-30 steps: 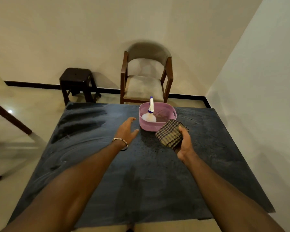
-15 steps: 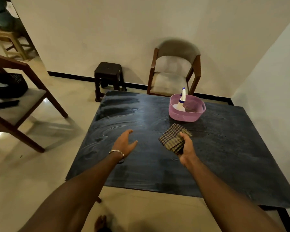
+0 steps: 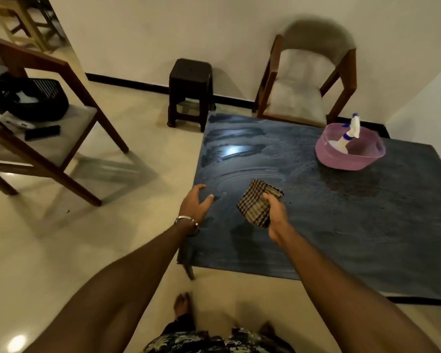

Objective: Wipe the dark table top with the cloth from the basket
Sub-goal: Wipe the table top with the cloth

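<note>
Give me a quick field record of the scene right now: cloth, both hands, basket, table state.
cloth: checked cloth, folded, held above the table
right hand: right hand grips the cloth, thumb on top
left hand: left hand holds nothing, fingers spread, at the table's left edge
basket: pink basket at the far right of the table, spray bottle leaning inside
table: dark table top, streaky smears on the far left part
wiping: cannot tell whether the cloth touches the surface yet
</note>
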`<state>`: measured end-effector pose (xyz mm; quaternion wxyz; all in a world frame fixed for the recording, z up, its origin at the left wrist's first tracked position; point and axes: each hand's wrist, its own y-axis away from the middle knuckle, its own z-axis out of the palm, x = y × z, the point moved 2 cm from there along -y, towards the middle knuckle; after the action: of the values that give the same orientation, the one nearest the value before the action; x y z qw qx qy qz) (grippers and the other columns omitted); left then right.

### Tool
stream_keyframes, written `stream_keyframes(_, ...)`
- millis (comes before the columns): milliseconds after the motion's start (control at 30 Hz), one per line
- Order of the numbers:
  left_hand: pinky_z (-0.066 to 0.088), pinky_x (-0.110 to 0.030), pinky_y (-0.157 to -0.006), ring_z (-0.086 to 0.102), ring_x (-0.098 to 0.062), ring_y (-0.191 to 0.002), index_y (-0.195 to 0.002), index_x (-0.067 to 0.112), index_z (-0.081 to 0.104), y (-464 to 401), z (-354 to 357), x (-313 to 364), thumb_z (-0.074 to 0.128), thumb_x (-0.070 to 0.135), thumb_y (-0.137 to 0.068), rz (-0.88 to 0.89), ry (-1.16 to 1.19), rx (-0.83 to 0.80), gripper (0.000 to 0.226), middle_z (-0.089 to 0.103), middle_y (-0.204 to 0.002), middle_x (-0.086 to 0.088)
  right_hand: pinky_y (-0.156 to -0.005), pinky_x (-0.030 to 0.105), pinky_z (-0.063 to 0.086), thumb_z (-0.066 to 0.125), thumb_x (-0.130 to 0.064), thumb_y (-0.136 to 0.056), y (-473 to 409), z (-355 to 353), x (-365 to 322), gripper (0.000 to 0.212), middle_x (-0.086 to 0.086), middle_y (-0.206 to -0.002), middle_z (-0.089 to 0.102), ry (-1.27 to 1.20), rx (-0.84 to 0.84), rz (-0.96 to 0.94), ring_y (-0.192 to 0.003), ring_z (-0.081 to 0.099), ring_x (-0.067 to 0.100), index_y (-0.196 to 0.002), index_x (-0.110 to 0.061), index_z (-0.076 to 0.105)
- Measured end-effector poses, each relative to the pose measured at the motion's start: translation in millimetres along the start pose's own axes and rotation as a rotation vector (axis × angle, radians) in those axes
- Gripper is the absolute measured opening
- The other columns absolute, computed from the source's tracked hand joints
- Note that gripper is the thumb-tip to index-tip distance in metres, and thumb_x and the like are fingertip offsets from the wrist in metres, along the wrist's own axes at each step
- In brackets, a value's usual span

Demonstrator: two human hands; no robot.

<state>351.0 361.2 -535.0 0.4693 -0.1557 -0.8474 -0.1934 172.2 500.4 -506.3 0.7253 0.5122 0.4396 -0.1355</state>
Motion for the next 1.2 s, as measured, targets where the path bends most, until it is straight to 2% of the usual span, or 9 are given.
stream_keyframes(100,0.043,-0.032,-0.097,0.053,-0.025,-0.122,-0.129,0.016,0.052,-8.2,-17.0,-14.8,0.062,0.032,-0.091,-0.026,0.029,-0.037,0.043,0.057,-0.133,-0.008,-0.078,0.034,0.056,0.059,-0.017,-0.096,5.3,35.2,11.1,0.013,0.009,-0.111,0.071,0.035,0.016,-0.009,-0.085,0.067,0.019,-0.105,-0.014,0.068)
stream_keyframes(233,0.043,-0.029,-0.095,0.054,-0.023,-0.118,-0.125,0.013,0.055,-19.1,-31.8,-30.2,0.059,0.031,-0.093,-0.060,0.098,-0.028,0.036,0.059,-0.129,-0.007,-0.083,0.031,0.052,0.053,-0.013,-0.100,7.7,73.6,10.3,0.029,0.007,-0.118,0.065,0.229,0.059,-0.172,-0.100,0.062,0.020,-0.128,-0.008,0.060)
stream_keyframes(400,0.039,-0.025,-0.087,0.053,-0.016,-0.109,-0.125,0.015,0.055,-27.6,-37.6,-39.0,0.050,0.029,-0.098,-0.128,0.191,0.001,0.030,0.060,-0.126,-0.004,-0.094,0.043,0.050,0.054,-0.026,-0.097,1.7,98.0,19.3,0.039,0.012,-0.132,0.062,0.985,-0.033,-0.582,-0.109,0.063,0.034,-0.136,-0.022,0.052)
stream_keyframes(500,0.042,-0.027,-0.088,0.057,-0.020,-0.109,-0.120,0.017,0.059,-34.6,-37.0,-48.8,0.048,0.029,-0.098,-0.144,0.227,0.047,0.027,0.063,-0.119,-0.002,-0.107,0.048,0.044,0.055,-0.031,-0.096,2.0,100.0,64.7,0.055,0.010,-0.166,0.010,1.489,-0.305,-0.604,-0.129,0.050,0.038,-0.147,-0.030,0.037)
stream_keyframes(567,0.043,-0.027,-0.088,0.058,-0.018,-0.107,-0.116,0.017,0.060,-36.6,-37.2,-54.0,0.048,0.031,-0.099,-0.154,0.243,0.057,0.025,0.064,-0.114,0.000,-0.115,0.056,0.031,0.049,-0.044,-0.095,13.6,91.0,108.9,0.060,0.014,-0.166,-0.010,1.744,-0.417,-0.623,-0.149,0.017,0.041,-0.150,-0.033,0.028)
stream_keyframes(633,0.043,-0.026,-0.087,0.058,-0.017,-0.105,-0.115,0.017,0.060,-38.4,-36.6,-58.9,0.047,0.033,-0.099,-0.160,0.250,0.062,0.026,0.064,-0.112,0.001,-0.117,0.059,0.021,0.038,-0.061,-0.093,34.8,80.4,146.3,0.063,0.019,-0.165,-0.005,1.782,-0.435,-0.673,-0.151,0.001,0.039,-0.149,-0.035,0.026)
stream_keyframes(733,0.042,-0.026,-0.089,0.057,-0.017,-0.107,-0.117,0.017,0.059,-38.6,-36.0,-62.5,0.046,0.034,-0.100,-0.153,0.252,0.057,0.028,0.064,-0.116,0.000,-0.113,0.057,0.029,0.036,-0.071,-0.090,49.8,69.1,172.0,0.069,0.020,-0.164,0.014,1.785,-0.400,-0.785,-0.148,0.022,0.039,-0.151,-0.038,0.029)
stream_keyframes(900,0.037,-0.022,-0.092,0.053,-0.013,-0.111,-0.124,0.016,0.057,-39.4,-32.3,-62.5,0.043,0.030,-0.101,-0.142,0.254,0.009,0.031,0.061,-0.123,0.001,-0.121,0.054,0.002,0.029,-0.062,-0.096,12.9,78.7,154.4,0.071,0.012,-0.167,0.000,1.767,-0.383,-0.888,-0.153,0.001,0.033,-0.159,-0.035,0.009)
stream_keyframes(1200,0.037,-0.021,-0.098,0.051,-0.012,-0.117,-0.129,0.014,0.055,-42.1,-25.6,-70.1,0.041,0.029,-0.101,-0.109,0.226,-0.009,0.034,0.059,-0.129,-0.001,-0.123,0.050,-0.001,0.030,-0.047,-0.094,4.8,97.2,156.5,0.075,0.004,-0.167,0.004,1.677,-0.396,-0.802,-0.153,-0.007,0.026,-0.160,-0.019,0.010)
